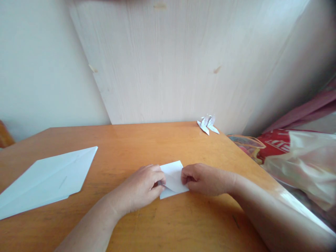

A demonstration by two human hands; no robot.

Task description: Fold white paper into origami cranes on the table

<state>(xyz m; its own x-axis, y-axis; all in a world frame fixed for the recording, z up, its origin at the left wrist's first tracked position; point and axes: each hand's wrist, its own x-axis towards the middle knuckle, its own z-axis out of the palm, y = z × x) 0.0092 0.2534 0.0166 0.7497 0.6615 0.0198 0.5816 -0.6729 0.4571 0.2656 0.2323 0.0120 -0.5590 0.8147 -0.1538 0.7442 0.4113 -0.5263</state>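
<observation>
A small folded piece of white paper (173,176) lies on the wooden table between my two hands, with fold lines and a flap showing on it. My left hand (149,183) pinches its left edge between thumb and fingers. At the opposite side my right hand (201,178) has its fingers curled onto the right edge of the paper. The fingertips of the right hand are partly hidden from view.
White paper sheets (52,178) lie stacked at the left of the table (126,140). Small folded paper figures (207,125) stand at the back right corner, near a pale board (162,70) against the wall. Past the right edge are plastic bags (301,161).
</observation>
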